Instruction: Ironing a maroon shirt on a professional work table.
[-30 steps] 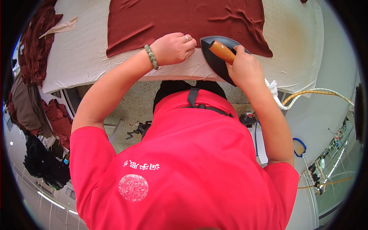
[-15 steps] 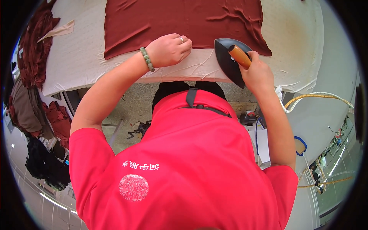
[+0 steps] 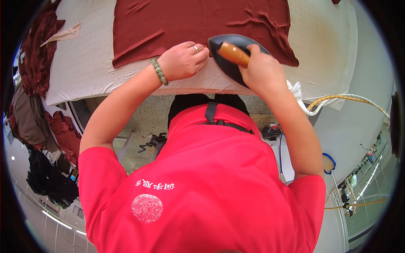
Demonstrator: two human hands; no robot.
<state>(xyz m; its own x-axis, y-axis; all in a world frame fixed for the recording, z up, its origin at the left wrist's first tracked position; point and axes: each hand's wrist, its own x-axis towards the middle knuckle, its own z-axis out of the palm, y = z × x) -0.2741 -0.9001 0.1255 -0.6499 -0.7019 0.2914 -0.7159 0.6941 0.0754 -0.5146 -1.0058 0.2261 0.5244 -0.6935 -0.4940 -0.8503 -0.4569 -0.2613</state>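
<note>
Two hands work at one dark red cloth (image 3: 198,21) spread on a padded white table (image 3: 84,71). Right hand (image 3: 261,69) grips the wooden handle of one iron (image 3: 230,52); left hand (image 3: 183,61), fingers curled, presses the cloth's near edge.

I am standing in a garment workshop: a padded white pressing desk (image 3: 84,71) is carrying dark red cloth (image 3: 190,25), an iron (image 3: 234,52) with hoses (image 3: 337,99) is sitting on it, and heaps of clothes (image 3: 36,63) are lying at my left.
</note>
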